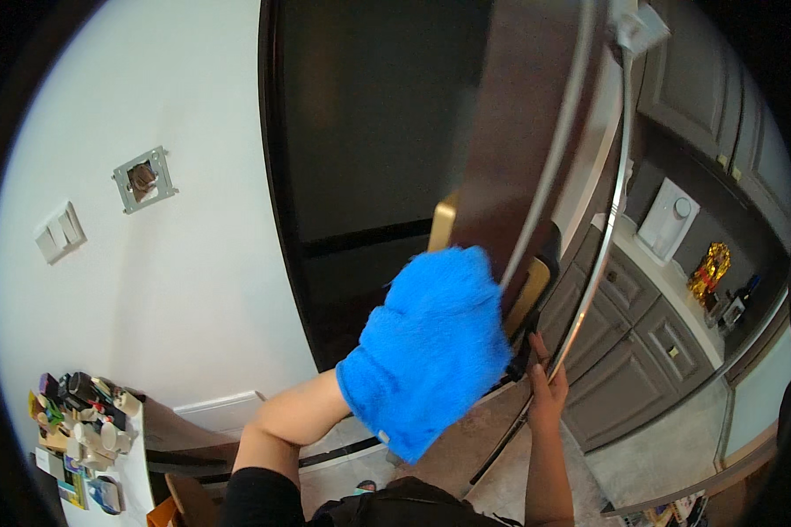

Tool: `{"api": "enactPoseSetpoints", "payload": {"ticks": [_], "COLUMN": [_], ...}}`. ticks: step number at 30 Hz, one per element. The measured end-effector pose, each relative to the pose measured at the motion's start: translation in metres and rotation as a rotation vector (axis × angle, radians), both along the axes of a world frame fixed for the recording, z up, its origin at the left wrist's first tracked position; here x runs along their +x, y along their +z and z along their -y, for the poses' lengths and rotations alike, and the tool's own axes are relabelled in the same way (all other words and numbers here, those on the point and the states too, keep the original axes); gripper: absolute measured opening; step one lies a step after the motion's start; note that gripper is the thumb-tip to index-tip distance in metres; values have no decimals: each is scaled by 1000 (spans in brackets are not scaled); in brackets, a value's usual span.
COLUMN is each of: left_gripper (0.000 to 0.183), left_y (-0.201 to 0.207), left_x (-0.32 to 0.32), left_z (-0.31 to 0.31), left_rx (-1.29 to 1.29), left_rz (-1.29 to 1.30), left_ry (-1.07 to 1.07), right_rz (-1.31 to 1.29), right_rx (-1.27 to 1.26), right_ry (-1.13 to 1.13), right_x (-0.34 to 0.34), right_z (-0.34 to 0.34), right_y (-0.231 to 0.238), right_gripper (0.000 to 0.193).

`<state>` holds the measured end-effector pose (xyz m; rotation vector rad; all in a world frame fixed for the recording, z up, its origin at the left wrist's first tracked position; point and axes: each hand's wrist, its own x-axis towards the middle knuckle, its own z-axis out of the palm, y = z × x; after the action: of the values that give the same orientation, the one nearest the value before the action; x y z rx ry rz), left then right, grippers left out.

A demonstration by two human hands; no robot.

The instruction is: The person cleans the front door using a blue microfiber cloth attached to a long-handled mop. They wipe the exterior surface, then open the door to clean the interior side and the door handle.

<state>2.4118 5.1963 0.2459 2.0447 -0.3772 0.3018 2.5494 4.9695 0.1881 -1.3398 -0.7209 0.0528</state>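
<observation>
Kitchen of grey cabinets (650, 325) surrounds a dark steel fridge door (501, 132) at centre frame. Left hand (431, 347), inside a fluffy blue mitt, presses flat against it, apparently mid-wipe. Right hand (547, 386) grips the door's lower edge, fingers curled, steadying it for the next stroke.

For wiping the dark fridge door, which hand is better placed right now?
Probably the left hand: it wears the fluffy blue cleaning mitt, pressed flat against the fridge door. The bare right hand grips the door's lower edge beside the long handle, seemingly steadying it.
</observation>
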Motion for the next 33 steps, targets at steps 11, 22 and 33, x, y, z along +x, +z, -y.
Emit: {"api": "enactPoseSetpoints", "payload": {"ticks": [11,22,33], "left_gripper": [78,46,52], "left_y": [-72,80,-29], "left_x": [-7,117,108], "left_z": [-2,42,72], "left_rx": [-320,503,24], "left_rz": [-109,895,642], "left_ry": [-372,190,-211], "right_rz": [7,-63,10], "right_rx": [45,-398,-624], "right_ry": [-261,-704,-762], "right_x": [22,41,55], "right_z": [57,123,173], "right_y": [-8,-33,-51], "right_gripper": [16,41,43]}}
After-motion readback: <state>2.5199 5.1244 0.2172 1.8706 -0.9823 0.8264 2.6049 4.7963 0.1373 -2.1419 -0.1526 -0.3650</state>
